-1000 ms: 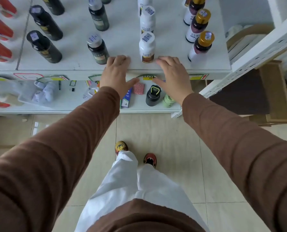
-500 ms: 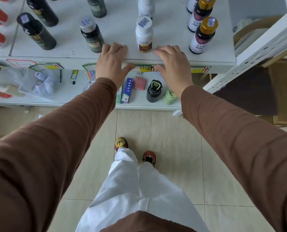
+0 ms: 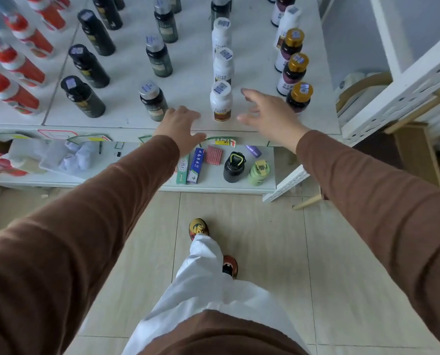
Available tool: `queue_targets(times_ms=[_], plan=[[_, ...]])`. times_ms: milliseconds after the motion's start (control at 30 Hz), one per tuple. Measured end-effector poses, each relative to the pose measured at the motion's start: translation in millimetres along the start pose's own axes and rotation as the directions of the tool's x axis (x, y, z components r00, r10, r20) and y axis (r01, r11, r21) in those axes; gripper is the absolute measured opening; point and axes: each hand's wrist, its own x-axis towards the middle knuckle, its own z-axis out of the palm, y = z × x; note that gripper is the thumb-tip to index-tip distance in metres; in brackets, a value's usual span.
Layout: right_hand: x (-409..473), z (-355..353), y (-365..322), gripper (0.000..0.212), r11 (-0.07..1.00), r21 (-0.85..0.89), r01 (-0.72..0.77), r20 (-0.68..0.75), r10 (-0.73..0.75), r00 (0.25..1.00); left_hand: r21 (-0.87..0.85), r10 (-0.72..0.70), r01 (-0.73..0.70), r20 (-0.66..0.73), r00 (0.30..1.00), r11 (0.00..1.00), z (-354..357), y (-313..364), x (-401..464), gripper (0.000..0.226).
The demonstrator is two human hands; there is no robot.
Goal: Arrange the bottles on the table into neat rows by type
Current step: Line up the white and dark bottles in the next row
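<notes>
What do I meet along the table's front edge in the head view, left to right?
Red-capped bottle → black bottle → silver-capped dark bottle → left hand → white bottle → right hand → gold-capped bottle.

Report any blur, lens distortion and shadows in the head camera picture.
Head view: the right hand is smeared by motion blur at the fingers, while the left hand on the table edge looks sharper; the wide-angle lens fans the bottles outward, so the black bottles lean left; light is soft and even, with only faint shadows beside the white bottle.
</notes>
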Motion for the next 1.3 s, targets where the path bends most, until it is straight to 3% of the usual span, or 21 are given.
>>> queue_targets(times_ms=[67,167,333,433,533,633,700,800,900,1067,1200,1300], plan=[[9.2,-15.0,-15.8,0.063,0.994,-0.066,0.092,-0.036,-0.095,0.995,0.003,0.006,-0.006,0.029,1.0,1.0,-10.7,2.8,5.5,0.055],[28.6,-24.5,-37.0,0.061,0.945,-0.226,0.235,0.06,-0.227,0.972,0.001,0.02,-0.02,0.036,0.999,1.0,-20.4,4.0,17.5,0.051],[52.6,-18.5,-49.0,0.045,0.896,-0.33,0.298,0.197,-0.243,0.95,-0.083,0.035,-0.023,0.144,0.989,0.996,-23.0,2.8,32.4,0.049],[63.0,-23.9,-50.7,0.038,0.957,-0.204,0.207,0.166,-0.174,0.971,-0.251,0.047,-0.004,0.169,0.985,0.968,-23.0,-2.9,41.0,0.041],[71.9,-43.2,-54.0,0.033,1.0,0.028,0.008,0.102,-0.01,0.995,-0.553,0.037,0.073,0.186,0.982,0.83,-35.8,-6.1,49.7,0.025],[78.2,-59.4,-57.0,0.031,0.924,0.34,-0.174,0.092,0.152,0.984,-0.741,0.054,0.135,0.226,0.973,0.658,-56.1,-6.8,59.1,0.018],[81.4,-63.7,-58.7,0.031,0.864,0.444,-0.237,0.102,0.214,0.971,-0.769,0.07,0.158,0.254,0.965,0.619,-67.7,-7.5,63.3,0.019],[83.1,-65.3,-62.6,0.03,0.835,0.492,-0.247,0.108,0.223,0.969,-0.744,0.086,0.148,0.266,0.96,0.651,-78.5,-9.2,66.7,0.022],[81.9,-64.2,-65.5,0.028,0.863,0.476,-0.168,0.072,0.152,0.986,-0.675,0.125,0.065,0.229,0.965,0.735,-83.2,-12.8,70.2,0.019],[71.6,-59.6,-69.6,0.038,0.981,0.176,0.077,-0.006,-0.077,0.997,-0.444,0.202,-0.115,0.153,0.967,0.889,-88.1,-13.3,69.8,0.016],[65.0,-45.5,-62.8,0.042,0.983,-0.065,0.17,0.085,-0.165,0.983,-0.221,0.248,-0.204,0.193,0.949,0.954,-85.0,-16.5,75.3,0.024],[65.2,-34.7,-54.4,0.041,0.974,-0.12,0.191,0.131,-0.175,0.976,-0.166,0.23,-0.2,0.189,0.955,0.966,-85.8,-20.1,82.0,0.026]])
